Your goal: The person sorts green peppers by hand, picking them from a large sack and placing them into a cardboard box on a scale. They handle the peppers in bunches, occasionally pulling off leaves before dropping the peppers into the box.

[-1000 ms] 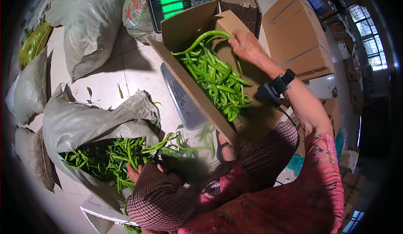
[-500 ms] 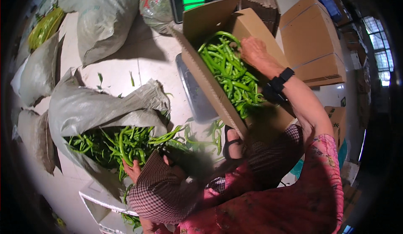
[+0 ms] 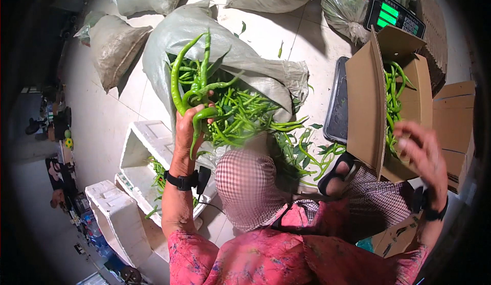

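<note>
My left hand (image 3: 187,126) is closed round a bunch of long green chili peppers (image 3: 197,92), which stick up and curl over the fingers. It is raised above the mouth of a pale woven sack (image 3: 162,42) lying on its side, with a heap of green chili peppers (image 3: 244,112) spilling out. At the right, my right hand (image 3: 424,149) hovers by the near end of an open cardboard box (image 3: 364,101), fingers bent and apart with nothing in them. More chili peppers (image 3: 392,93) lie inside that box, partly hidden by its wall.
The box stands on a scale platform (image 3: 335,106); a lit display (image 3: 393,18) is behind it. White foam boxes (image 3: 105,203) sit at the lower left, one holding some peppers. Loose peppers and leaves (image 3: 302,152) lie by my foot. Full sacks (image 3: 120,50) line the far side.
My left hand has come up from the sack with a bunch of chili peppers. The right hand has left the peppers in the box. The whole view has swung leftward.
</note>
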Tool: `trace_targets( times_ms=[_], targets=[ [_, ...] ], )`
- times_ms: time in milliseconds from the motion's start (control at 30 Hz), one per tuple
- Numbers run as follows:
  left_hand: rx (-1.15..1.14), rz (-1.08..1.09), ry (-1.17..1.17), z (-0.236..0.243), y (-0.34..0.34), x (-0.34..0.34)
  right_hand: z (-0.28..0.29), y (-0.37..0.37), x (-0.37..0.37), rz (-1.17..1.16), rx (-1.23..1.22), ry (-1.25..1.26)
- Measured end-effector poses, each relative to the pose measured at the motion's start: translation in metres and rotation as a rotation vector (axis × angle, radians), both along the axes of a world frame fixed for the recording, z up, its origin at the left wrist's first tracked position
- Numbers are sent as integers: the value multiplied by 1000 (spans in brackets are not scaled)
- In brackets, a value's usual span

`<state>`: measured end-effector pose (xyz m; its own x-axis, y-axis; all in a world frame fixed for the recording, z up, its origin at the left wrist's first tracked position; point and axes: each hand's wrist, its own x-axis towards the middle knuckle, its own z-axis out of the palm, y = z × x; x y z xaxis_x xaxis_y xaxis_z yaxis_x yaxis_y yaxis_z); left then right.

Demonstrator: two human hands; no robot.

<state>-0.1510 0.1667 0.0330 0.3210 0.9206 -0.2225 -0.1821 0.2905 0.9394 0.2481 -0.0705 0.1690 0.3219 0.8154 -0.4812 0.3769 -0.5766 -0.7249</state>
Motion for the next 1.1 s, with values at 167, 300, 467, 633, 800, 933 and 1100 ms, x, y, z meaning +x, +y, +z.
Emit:
trace_targets(
  times_ms=[167,300,467,633,800,933,1100],
  targets=[
    [-67,-144,-117,50,-7,13,11,-30,-66,63,-136,201],
    [-197,-426,-358,93,-15,26,-16,-18,-96,-121,87,521],
    [-85,-419,60,134,-80,67,-26,47,-130,-122,506,667],
    [-192,-418,39,96,-122,94,-48,58,-146,-176,482,870],
    [-319,-143,-196,60,-149,104,-62,38,-130,-259,567,737],
    [-564,-253,-697,22,-152,89,-75,13,-97,-415,495,1085],
    [-553,-415,-624,25,-168,99,-99,-11,-92,-417,522,1190]
  ],
)
